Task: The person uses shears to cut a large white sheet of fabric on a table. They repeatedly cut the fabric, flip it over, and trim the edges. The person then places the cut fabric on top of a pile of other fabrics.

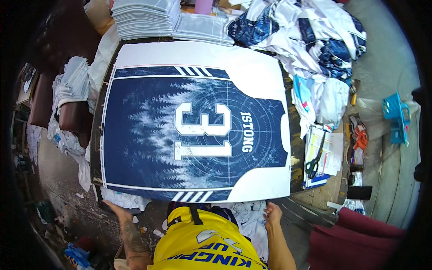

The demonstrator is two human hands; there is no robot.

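A printed jersey panel [144, 130] lies flat on the table in front of me, navy with a pale forest pattern and white lettering, on white sheet material [256, 182]. Its neck side points right. My left hand [119, 209] is at the near left corner of the table, fingers stretched out beside the edge and partly hidden in shadow. Just below the sheet's near right corner is my right hand [272, 213], its fingers curled together close to the edge. Whatever it may hold is too small to tell.
Stacked white folded sheets [146, 20] stand at the far left. Loose navy and white fabric [306, 36] is heaped at the far right. Black scissors [313, 166] lie on papers to the right. A teal plastic stool [396, 118] and maroon cloth [351, 238] are farther right.
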